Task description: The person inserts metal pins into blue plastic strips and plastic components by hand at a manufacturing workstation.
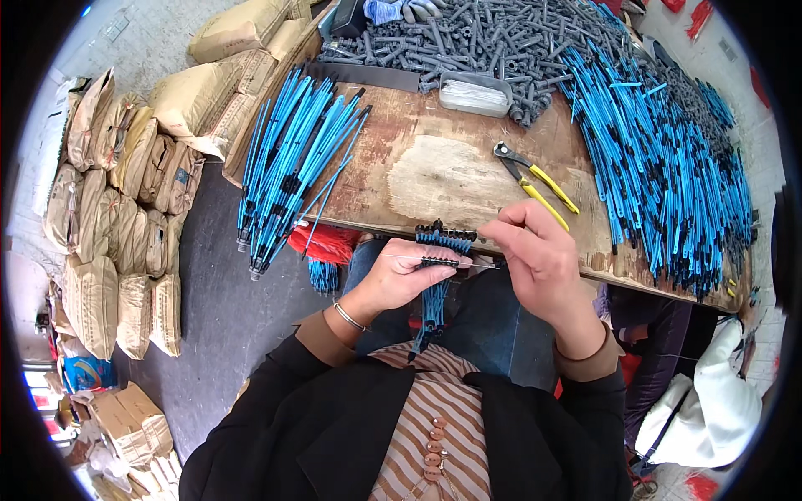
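My left hand (399, 275) is closed around a bundle of thin blue strips with black ends (433, 305), which hangs down over my lap. A thin straight metal wire (486, 265) runs crosswise at the row of black ends and sticks out past my fingers on both sides. My right hand (535, 259) is raised just right of the bundle, thumb and forefinger pinched together beside the upper row of black ends. Whatever lies in that pinch is too small to make out.
Pliers with yellow handles (545, 185) lie on the wooden table (451, 179). Blue strips are stacked at its left (292, 159) and right (660, 167). Behind are a heap of grey plastic plugs (468, 42) and a small clear tray (474, 96). Brown sacks (117, 217) stand left.
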`<state>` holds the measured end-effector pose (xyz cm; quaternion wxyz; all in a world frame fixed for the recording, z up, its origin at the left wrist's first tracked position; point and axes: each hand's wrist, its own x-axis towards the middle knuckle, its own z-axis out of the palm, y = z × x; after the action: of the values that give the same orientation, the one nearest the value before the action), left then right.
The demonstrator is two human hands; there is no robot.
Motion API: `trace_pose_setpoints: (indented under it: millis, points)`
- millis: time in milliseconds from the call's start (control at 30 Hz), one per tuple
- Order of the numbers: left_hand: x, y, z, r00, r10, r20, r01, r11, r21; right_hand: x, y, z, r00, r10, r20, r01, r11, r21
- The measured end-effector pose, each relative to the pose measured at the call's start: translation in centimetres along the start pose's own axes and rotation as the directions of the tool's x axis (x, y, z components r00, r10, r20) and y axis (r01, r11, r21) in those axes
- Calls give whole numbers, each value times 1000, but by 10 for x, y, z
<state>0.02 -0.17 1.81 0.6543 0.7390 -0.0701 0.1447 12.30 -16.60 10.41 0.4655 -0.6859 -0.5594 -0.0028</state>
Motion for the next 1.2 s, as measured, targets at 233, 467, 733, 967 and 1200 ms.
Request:
trace_pose_setpoints:
  millis: [233,467,733,967,1200]
  points:
    - [-2,1,1,998,-56,-18,56,998,-27,0,-9,6,987,-157,-34,145,963,-229]
    - [-1,1,0,998,-68,4,68,997,-48,-5,-4,11,992,-100,-75,92,990,-105]
    - [1,10,0,998,-53,-16,53,999,3,-2,-13,14,987,-156,-40,146,971,-189]
    - [-2,3,2,996,-77,-37,76,997,-27,-12,-5,19,991,-65,-118,51,992,-117]
    - [-3,-3,7,995,-30,-92,21,995,-102,-15,-8,25,984,-13,-177,-5,995,-99]
